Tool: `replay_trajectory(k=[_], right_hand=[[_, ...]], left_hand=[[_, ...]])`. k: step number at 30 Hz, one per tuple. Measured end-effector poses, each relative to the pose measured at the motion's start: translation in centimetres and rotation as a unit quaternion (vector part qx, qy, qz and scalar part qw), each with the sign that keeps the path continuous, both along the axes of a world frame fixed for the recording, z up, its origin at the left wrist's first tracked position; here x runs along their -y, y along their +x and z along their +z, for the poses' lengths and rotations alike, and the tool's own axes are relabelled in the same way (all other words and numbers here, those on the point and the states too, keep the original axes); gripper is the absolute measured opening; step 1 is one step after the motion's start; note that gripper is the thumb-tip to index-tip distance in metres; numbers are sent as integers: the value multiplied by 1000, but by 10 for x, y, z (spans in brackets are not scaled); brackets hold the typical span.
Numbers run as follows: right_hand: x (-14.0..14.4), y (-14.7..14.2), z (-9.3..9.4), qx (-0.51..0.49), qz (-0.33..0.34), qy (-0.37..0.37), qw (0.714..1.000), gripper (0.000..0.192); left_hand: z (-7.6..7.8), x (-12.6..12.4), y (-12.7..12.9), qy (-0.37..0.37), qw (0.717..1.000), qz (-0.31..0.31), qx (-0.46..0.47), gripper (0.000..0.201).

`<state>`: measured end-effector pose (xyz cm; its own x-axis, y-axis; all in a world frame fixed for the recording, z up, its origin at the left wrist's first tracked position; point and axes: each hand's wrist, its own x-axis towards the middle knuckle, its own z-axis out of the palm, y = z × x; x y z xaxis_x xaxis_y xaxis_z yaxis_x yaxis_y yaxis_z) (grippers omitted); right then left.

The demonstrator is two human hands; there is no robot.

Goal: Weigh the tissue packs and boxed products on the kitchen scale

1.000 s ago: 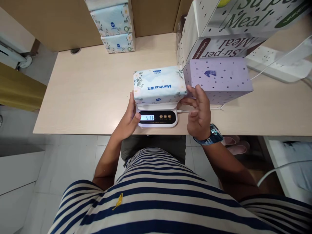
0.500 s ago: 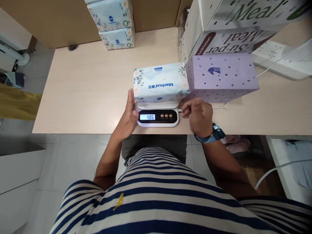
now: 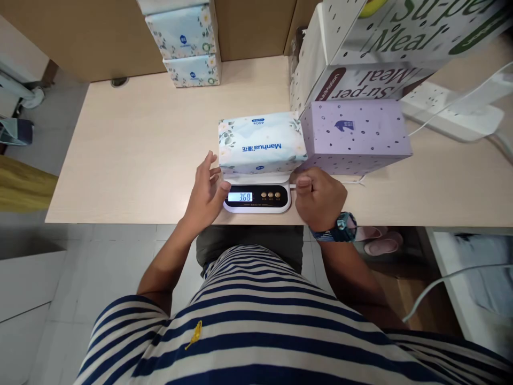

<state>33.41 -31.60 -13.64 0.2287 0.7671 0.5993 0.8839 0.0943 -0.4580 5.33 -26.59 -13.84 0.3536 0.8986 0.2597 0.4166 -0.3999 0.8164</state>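
A floral tissue pack [image 3: 260,145] printed "Manhua" lies on a small white digital scale [image 3: 258,198] near the front edge of the light wooden table [image 3: 140,144]. The scale's lit display reads 368. My left hand [image 3: 205,193] is beside the scale's left end, fingers spread, thumb touching the scale's corner. My right hand [image 3: 319,195], with a watch on the wrist, is curled in a loose fist at the scale's right end, by its white cable, holding nothing that I can see.
A purple dotted box [image 3: 355,136] touches the tissue pack's right side. Behind it stand large "Su-per Meal" cartons [image 3: 360,59]. Stacked tissue packs [image 3: 186,43] stand at the table's back. A white power strip [image 3: 452,109] with cables lies at the right.
My right hand drew back from the pack's right side and curled into a fist. My left hand pulled slightly off the pack. The display fell from 571 to 486 to 368.
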Motion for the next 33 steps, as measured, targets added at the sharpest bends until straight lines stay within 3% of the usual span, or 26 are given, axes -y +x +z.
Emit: replay_trajectory(k=[4,7,12,18,21,25,30,33], right_hand=[[-2,-1,0,32,8,2,999,85],[-4,-2,-1,46,16,-6,999,82],[-6,0,-3,51,31,-17,998,74],[2,12,-7,112,28,-17,993,75],[10,27,-11,139,30,-29,989,69],[15,42,-19,146,-8,-31,989,52],[12,42,-24,145,-62,-21,987,40],[11,41,-26,146,-83,-15,986,38]], left_hand=[[1,-13,-10,16,997,1,-78,106],[2,-21,-14,21,990,-35,-134,120],[1,-26,-19,14,982,-96,-161,120],[2,-18,-33,13,968,-114,-222,128],[5,-13,-43,10,962,-115,-246,117],[12,-13,-54,-25,958,-63,-279,88],[20,-15,-52,-45,928,70,-363,75],[20,-13,-46,-39,921,97,-374,72]])
